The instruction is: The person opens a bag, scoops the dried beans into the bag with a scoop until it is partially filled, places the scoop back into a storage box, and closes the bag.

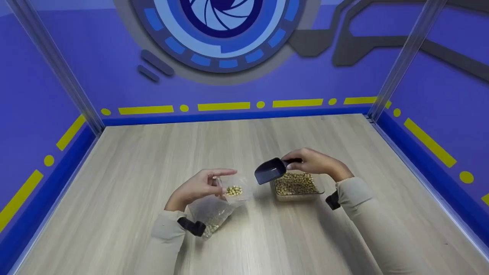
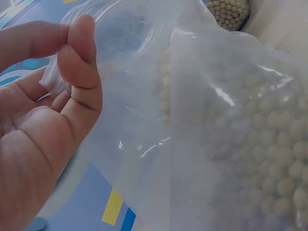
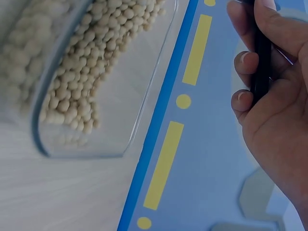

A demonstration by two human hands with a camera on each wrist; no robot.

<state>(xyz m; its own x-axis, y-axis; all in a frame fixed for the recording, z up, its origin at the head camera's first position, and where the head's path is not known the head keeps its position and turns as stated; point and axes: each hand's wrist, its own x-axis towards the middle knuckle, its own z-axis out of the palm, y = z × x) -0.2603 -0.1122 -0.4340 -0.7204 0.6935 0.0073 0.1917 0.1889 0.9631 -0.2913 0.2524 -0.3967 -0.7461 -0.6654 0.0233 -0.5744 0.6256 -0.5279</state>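
My left hand [image 1: 198, 187] pinches the mouth edge of a clear plastic zip bag [image 1: 212, 210], thumb and fingertips on the film in the left wrist view. Round pale dried beans [image 2: 276, 159] fill the bag's lower part, and some show through its open mouth. The right hand [image 1: 315, 162] grips a black scoop [image 1: 270, 170] by its handle [image 3: 262, 65]. Its bowl hangs tilted between bag and container, with no beans visible in it. Under the right hand stands a clear rectangular container [image 1: 300, 198] holding more of these beans [image 3: 72, 82].
Both things stand on a wood-grain table [image 1: 237, 152]. Blue printed panels [image 1: 229, 89] enclose its back and sides, with metal posts [image 1: 401, 61] at the corners. A black wrist strap [image 1: 193, 226] sits on the left sleeve, another [image 1: 333, 200] on the right.
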